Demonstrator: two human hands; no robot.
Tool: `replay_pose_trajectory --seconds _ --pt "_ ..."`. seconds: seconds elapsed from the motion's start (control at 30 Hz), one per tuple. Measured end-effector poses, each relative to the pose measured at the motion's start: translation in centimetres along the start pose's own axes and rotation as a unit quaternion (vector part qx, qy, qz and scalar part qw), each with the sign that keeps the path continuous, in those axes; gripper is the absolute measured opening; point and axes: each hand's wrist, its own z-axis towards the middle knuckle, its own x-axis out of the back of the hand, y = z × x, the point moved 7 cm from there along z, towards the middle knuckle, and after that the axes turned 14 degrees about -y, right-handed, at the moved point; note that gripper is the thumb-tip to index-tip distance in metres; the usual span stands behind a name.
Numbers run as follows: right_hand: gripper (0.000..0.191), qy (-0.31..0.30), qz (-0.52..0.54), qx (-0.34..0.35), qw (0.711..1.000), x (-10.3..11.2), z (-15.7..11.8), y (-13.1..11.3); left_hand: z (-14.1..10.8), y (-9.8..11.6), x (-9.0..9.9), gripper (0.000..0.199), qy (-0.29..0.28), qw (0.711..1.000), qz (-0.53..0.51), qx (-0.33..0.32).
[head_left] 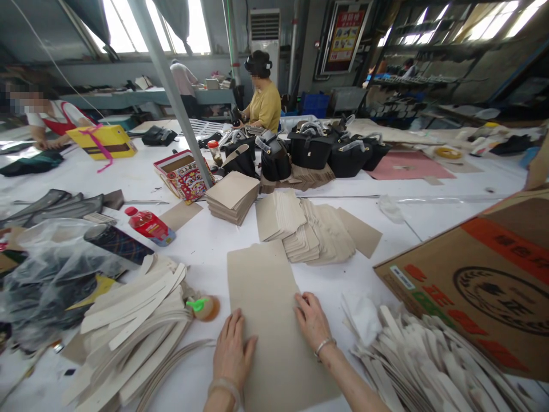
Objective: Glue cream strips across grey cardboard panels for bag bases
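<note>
A long beige sheet of card point(268, 320) lies flat on the white table in front of me. My left hand point(234, 349) rests along its left edge, fingers stretched out and thumb on the surface. On the opposite side, my right hand point(314, 321) touches the right edge with its fingers extended. Just beyond the sheet, a fanned stack of beige card pieces point(321, 232) overlaps its far corner. A small glue bottle point(206, 308) with a green cap and amber contents stands left of my left hand.
Beige strips point(132, 326) pile up at left, and more strips point(437, 366) at right beside a large cardboard box point(480, 280). Farther off are a red-capped bottle point(150, 226), a square card stack point(234, 197) and black handbags point(311, 146). A metal pole point(171, 86) rises there. Co-workers are across the table.
</note>
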Motion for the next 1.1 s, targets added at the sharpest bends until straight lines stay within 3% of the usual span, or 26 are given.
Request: replay_pose_trajectory --seconds 0.3,1.1 --pt "0.037 0.005 -0.018 0.006 1.0 -0.6 -0.7 0.4 -0.8 -0.4 -1.3 0.051 -0.007 0.999 -0.031 -0.021" --pt "0.037 -0.008 -0.02 0.022 1.0 -0.7 -1.9 0.5 -1.9 -0.3 -0.5 0.046 -0.027 0.994 -0.062 -0.084"
